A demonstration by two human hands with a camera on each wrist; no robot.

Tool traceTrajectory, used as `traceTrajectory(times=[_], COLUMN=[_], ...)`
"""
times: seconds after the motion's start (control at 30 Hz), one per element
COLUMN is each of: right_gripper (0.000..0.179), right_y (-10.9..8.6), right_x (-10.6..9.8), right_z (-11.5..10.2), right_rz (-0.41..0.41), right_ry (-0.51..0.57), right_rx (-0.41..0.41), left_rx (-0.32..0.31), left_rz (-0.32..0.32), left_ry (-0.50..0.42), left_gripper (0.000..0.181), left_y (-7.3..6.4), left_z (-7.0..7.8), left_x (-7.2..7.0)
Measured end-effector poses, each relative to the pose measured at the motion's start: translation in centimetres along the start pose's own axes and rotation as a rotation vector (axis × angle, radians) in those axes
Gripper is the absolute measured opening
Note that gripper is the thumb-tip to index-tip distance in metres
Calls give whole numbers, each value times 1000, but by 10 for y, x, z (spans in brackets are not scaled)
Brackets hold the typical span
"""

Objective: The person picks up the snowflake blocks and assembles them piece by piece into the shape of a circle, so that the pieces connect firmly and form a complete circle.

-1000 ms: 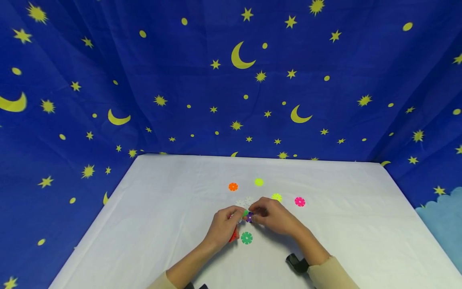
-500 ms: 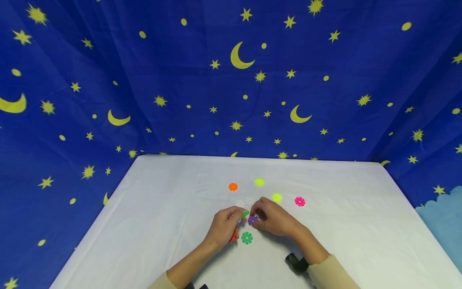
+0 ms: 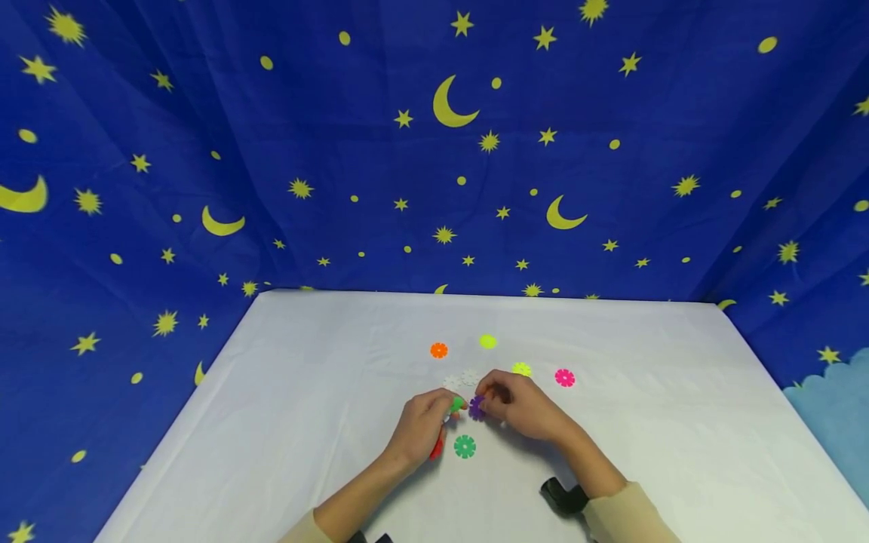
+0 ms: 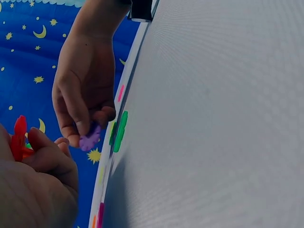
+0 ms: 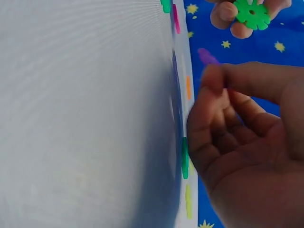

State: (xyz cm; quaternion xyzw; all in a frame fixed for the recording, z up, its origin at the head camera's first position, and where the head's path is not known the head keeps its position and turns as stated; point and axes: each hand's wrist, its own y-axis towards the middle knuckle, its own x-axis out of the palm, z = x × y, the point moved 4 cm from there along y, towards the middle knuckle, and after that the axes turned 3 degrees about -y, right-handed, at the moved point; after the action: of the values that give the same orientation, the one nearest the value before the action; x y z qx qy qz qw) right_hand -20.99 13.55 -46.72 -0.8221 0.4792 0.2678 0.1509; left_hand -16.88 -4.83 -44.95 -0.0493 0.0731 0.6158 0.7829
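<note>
My left hand [image 3: 419,428] grips a bright green notched disc [image 5: 252,14] between thumb and fingers. Red notched pieces [image 4: 19,137] show in the same hand, sticking out below it in the head view, and a bit of white peeks out under the green one. Facing it, my right hand [image 3: 523,409] pinches a purple notched disc [image 3: 477,408] by its edge with thumb and fingertips. A small gap separates the purple disc from the green one. Both hands are raised over the white table. On the cloth just in front of them lies a darker green disc [image 3: 465,446].
Beyond the hands lie an orange disc [image 3: 439,350], a yellow disc [image 3: 488,342], another yellow one [image 3: 521,369], a pink one [image 3: 565,378] and white ones [image 3: 469,377]. A blue star-patterned curtain [image 3: 380,151] hangs behind the white-covered table [image 3: 305,362].
The purple disc has moved slightly right, away from the green one, and turned in my right fingers. The green disc has tilted and shifted slightly left in my left hand.
</note>
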Motion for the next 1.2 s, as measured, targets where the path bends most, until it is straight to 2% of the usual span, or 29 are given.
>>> traceTrajectory(times=[0.1,0.3,0.5,0.77,0.87,1.0,1.2], right_gripper=[12,14,14,16,16,16,16], right_y=[0,0,-2,-3,-4,-4,-5], right_x=[-2,-5,-7,-3,-1,-1,0], right_z=[0,-1,-6,-12,-13,-14,-16], right_rz=[23,40,16,4,1,-5,-25], right_ry=[61,201,303,290,298,307,305], right_rx=[15,40,37,29,19,15,8], left_rx=[-23,-33,-46,-43,-49,-38,-1], left_rz=[1,0,-23,-46,-50,-37,-27], left_ry=[10,20,-24,-8,3,51,134], left_gripper=[31,27,24,25,30,33,24], left_y=[6,5,4,3,4,5,4], left_z=[-16,-17,-16,-14,-14,-15,-15], left_x=[1,2,3,6,7,6,6])
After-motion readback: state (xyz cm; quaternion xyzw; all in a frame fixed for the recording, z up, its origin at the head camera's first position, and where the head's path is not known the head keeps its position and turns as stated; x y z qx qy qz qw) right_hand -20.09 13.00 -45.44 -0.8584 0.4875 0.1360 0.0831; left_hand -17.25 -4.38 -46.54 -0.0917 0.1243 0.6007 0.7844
